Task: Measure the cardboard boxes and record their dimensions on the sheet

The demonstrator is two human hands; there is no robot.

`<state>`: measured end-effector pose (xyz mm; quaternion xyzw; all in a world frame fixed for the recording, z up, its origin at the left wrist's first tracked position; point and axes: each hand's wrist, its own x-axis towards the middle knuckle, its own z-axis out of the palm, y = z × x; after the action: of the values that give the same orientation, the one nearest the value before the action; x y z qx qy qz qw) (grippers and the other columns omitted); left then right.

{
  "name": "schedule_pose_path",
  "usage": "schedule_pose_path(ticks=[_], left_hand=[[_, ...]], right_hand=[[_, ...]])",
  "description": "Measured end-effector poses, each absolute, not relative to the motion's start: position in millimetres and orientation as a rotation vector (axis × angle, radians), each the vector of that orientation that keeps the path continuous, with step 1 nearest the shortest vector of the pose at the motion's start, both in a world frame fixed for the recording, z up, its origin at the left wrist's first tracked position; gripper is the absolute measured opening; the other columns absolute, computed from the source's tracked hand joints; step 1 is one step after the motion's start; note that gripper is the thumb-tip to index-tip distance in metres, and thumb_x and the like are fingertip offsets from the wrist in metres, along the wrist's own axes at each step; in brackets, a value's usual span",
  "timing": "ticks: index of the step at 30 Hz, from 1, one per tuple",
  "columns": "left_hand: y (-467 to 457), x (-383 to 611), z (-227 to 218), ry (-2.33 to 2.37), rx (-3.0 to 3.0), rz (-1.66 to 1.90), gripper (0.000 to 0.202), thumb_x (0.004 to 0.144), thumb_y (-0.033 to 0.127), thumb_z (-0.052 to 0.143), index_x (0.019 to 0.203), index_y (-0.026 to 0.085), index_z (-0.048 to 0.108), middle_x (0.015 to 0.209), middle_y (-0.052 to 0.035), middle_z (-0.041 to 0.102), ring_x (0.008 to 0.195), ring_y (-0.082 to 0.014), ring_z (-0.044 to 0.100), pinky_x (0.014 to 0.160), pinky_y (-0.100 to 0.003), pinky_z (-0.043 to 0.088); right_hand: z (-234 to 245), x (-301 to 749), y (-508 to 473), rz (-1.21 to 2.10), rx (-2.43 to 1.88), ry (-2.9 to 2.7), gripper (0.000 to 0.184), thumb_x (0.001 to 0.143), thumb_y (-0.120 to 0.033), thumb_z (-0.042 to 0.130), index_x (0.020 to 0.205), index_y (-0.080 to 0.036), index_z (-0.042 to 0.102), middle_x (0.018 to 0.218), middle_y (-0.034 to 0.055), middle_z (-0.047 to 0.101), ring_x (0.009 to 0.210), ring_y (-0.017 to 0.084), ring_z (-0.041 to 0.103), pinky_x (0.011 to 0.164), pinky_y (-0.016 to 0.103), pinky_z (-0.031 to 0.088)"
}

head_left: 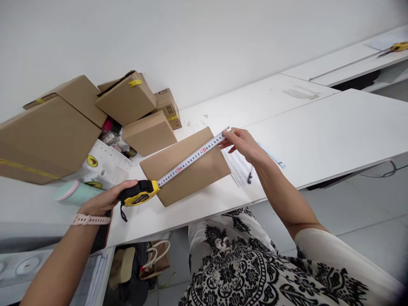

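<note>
A flat brown cardboard box lies on the white table in front of me. My left hand grips the yellow and black tape measure case at the box's near left corner. The white tape blade stretches across the top of the box. My right hand pinches the tape's end at the box's far right corner. A pale pink watch strap sits on my left wrist.
Several stacked cardboard boxes crowd the table's left side, with a white carton and a mint green cylinder. A printed sheet and a pen lie right of the box. Yellow scissors rest on a far shelf. Bags sit under the table.
</note>
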<state>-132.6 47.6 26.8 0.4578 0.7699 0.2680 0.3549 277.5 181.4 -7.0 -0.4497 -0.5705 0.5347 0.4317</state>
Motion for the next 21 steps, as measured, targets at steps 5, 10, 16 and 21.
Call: schedule_pose_path(ticks=[5,10,16,21], left_hand=[[77.4,-146.1,33.7,1.895,0.927,0.55,0.064,0.067,0.068,0.07,0.089,0.008,0.078,0.08,-0.0097,0.081,0.086,-0.0323,0.07,0.083,-0.043,0.055],[106.5,-150.3,39.1,1.888,0.956,0.6,0.06,0.086,0.059,0.06,0.107,0.004,0.074,0.081,-0.0038,0.078,0.087,-0.0263,0.07,0.082,-0.039,0.055],[117.6,-150.7,30.5,1.879,0.986,0.611,0.063,0.083,0.064,0.065,0.104,0.005,0.075,0.072,-0.0019,0.076,0.079,-0.023,0.07,0.071,-0.031,0.056],[124.2,-163.4,34.1,1.865,1.016,0.549,0.067,0.088,0.06,0.06,0.117,0.0,0.07,0.08,-0.001,0.079,0.072,-0.0173,0.069,0.066,-0.026,0.053]], right_hand=[[-16.7,266.1,207.9,1.262,-1.126,-1.483,0.028,0.098,-0.048,0.057,0.092,-0.021,0.058,0.101,0.0111,0.077,0.08,0.02,0.071,0.063,0.03,0.05],[-27.7,243.2,245.9,1.292,-1.092,-1.479,0.025,0.098,-0.047,0.053,0.1,-0.022,0.056,0.096,0.0089,0.076,0.076,0.019,0.069,0.063,0.031,0.05],[-53.0,224.8,269.5,1.24,-1.157,-1.417,0.025,0.094,-0.044,0.053,0.099,-0.021,0.062,0.112,0.01,0.073,0.095,0.022,0.065,0.083,0.039,0.053],[-72.6,224.4,270.5,1.22,-0.977,-1.435,0.046,0.086,-0.036,0.056,0.13,-0.026,0.064,0.146,0.0057,0.062,0.13,0.026,0.055,0.11,0.044,0.044]])
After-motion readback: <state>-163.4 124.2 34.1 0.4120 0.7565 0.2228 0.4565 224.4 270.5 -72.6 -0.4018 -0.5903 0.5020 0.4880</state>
